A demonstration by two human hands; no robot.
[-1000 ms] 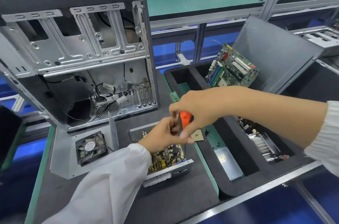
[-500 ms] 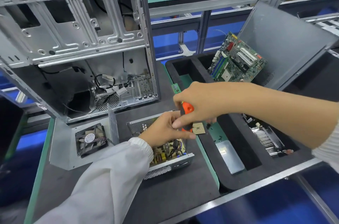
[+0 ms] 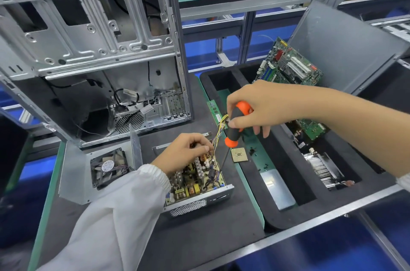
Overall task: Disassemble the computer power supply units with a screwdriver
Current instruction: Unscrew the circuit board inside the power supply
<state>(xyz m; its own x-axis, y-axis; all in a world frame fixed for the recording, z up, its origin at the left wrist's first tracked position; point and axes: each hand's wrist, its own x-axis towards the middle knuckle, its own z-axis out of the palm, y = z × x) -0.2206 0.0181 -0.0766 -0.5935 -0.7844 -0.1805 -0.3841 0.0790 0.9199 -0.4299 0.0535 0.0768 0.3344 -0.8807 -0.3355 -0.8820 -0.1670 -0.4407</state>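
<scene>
Power supply unit [image 3: 195,184] lid off, sits on worktop [image 3: 199,237] front of PC case [image 3: 93,49]. Left hand [image 3: 188,148] pinches wires inside. Right hand [image 3: 259,106], lifted since 1s ago, grips screwdriver [image 3: 236,125], tip now on board corner; prob. board screw next.

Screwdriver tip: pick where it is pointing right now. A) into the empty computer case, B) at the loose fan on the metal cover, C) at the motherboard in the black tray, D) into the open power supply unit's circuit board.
D: the screwdriver, gripped by the right hand, slants down so its shaft ends at the board's right edge inside the open power supply unit, beside the left hand.
</scene>
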